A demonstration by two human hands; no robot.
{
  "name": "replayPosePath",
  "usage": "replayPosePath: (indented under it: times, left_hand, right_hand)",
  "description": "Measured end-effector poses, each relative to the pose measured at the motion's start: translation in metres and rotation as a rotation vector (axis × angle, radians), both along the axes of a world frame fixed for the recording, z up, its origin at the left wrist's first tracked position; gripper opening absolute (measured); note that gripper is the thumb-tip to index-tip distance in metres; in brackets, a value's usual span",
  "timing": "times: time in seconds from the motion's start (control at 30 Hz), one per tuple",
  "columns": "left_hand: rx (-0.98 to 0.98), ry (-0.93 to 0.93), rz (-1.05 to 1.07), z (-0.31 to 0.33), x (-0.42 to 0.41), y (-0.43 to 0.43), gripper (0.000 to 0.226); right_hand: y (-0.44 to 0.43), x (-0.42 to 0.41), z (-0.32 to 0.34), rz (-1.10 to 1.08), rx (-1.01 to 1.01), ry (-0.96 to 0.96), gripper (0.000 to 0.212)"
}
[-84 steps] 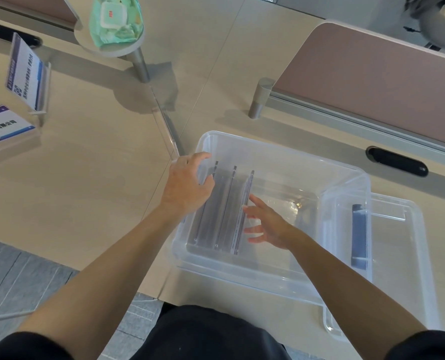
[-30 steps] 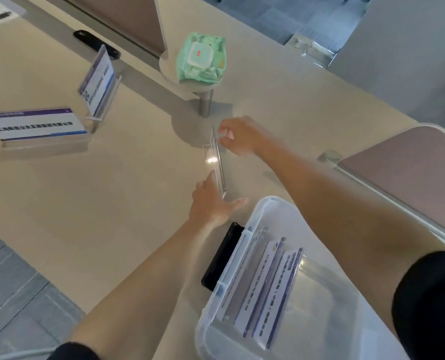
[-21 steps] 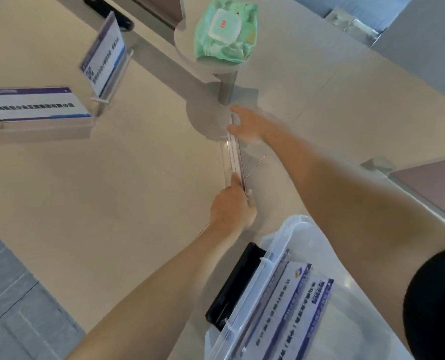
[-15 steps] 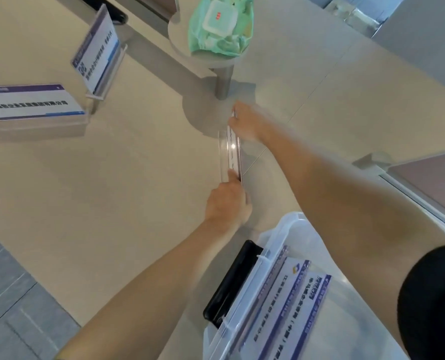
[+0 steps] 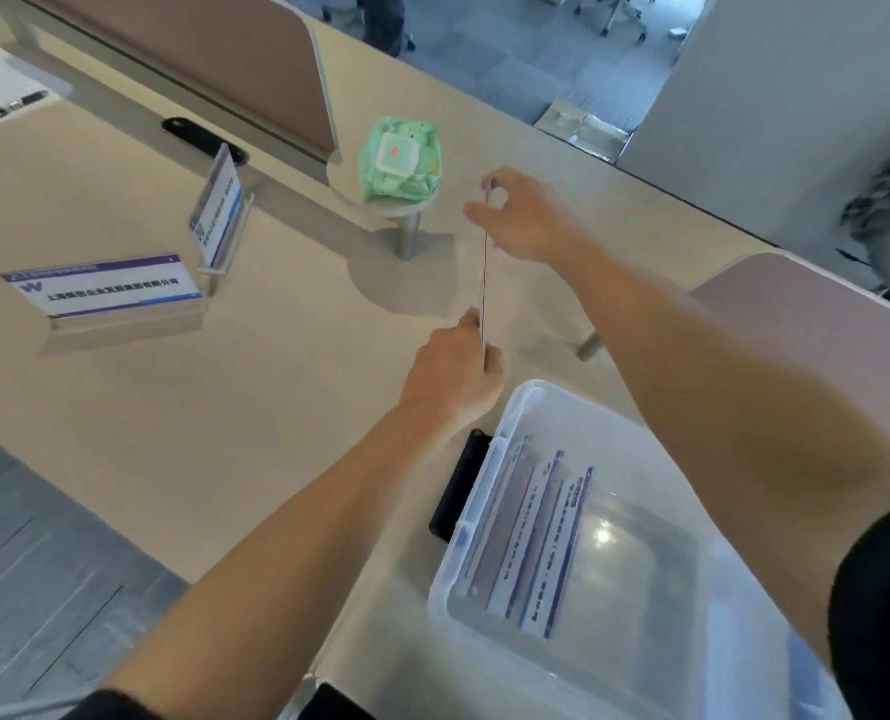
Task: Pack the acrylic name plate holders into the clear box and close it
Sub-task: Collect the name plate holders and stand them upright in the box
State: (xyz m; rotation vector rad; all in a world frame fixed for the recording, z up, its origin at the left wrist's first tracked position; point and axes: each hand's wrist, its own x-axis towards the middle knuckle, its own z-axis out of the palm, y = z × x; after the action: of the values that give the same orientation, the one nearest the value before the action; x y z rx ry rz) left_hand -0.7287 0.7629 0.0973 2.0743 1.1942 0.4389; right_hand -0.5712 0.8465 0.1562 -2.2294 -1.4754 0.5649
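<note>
Flat holder (image 5: 102, 291): lies on the desk (image 5: 235, 418), far left, white card with purple band. Tilted holder (image 5: 217, 214): stands just behind it. Wipes pack (image 5: 400, 159): green, on a round stand. Held holder (image 5: 484, 262): clear, seen edge-on as a thin line, apparently lifted off the desk; left hand (image 5: 453, 376) pinches its near end, right hand (image 5: 523, 215) its far end. Box (image 5: 552, 402): clear, open, near the desk's front edge; three holders (image 5: 531, 537) stand along its left wall, the rest of its floor bare.

The beige desk (image 5: 214, 418) bears two standing name plate holders (image 5: 105, 291), (image 5: 217, 213) and the clear box (image 5: 614, 662).
</note>
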Motion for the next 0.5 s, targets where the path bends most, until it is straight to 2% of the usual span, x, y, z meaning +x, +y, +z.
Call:
replayPosePath:
  times: [0.13, 0.3, 0.4, 0.5]
  left_hand:
    - [0.046, -0.106, -0.127, 0.037, -0.003, -0.037, 0.012]
    - [0.061, -0.188, -0.273, 0.066, 0.001, -0.09, 0.018]
    - [0.126, -0.17, -0.363, 0.077, 0.012, -0.12, 0.015]
    - [0.168, -0.112, -0.444, 0.086, 0.027, -0.146, 0.016]
  right_hand:
    - [-0.053, 0.005, 0.046, -0.098, 0.054, 0.016, 0.057]
    - [-0.138, 0.014, 0.08, -0.269, 0.164, 0.149, 0.045]
    - [-0.192, 0.027, 0.089, -0.297, 0.238, 0.288, 0.052]
    - [-0.239, 0.043, 0.093, -0.329, 0.274, 0.428, 0.049]
